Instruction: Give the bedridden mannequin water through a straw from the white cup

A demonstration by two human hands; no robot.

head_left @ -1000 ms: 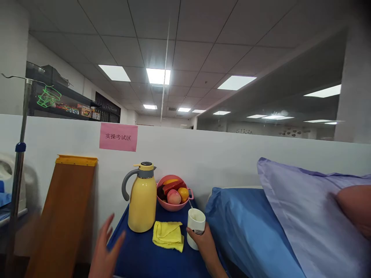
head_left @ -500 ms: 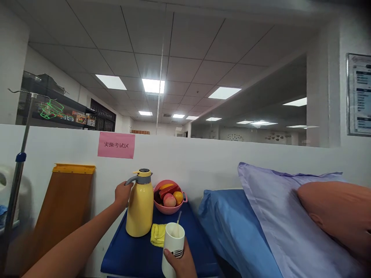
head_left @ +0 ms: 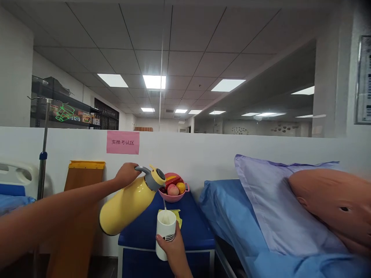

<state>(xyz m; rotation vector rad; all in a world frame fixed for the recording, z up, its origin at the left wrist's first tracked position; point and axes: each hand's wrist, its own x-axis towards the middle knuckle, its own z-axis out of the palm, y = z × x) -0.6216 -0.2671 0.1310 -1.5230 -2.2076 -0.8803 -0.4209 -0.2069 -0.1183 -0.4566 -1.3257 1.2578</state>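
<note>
My left hand [head_left: 127, 175] is closed around the grey handle of a yellow thermos jug [head_left: 127, 204]. The jug is tilted, its spout end lowered toward the right, above a white cup [head_left: 162, 247]. My right hand [head_left: 175, 251] grips the cup, which is upright and has black stripes on its side. A thin pale stick [head_left: 165, 204] rises from the cup's mouth; whether any liquid is flowing I cannot tell. Behind the cup lies a yellow cloth [head_left: 177, 218], partly hidden. The jug's spout overlaps the view of a pink bowl [head_left: 174, 199] of fruit.
Below the cup is a blue-topped bedside cabinet [head_left: 197, 235]. To the right, a mannequin head [head_left: 324, 197] rests on a lilac pillow [head_left: 261, 197] on a blue-covered bed [head_left: 223, 208]. An IV pole [head_left: 42, 170] and brown board [head_left: 81, 200] stand on the left.
The thermos jug has been lifted off the cabinet and tipped rightward toward the cup. The cup has shifted slightly left and up in view, and the camera view has moved.
</note>
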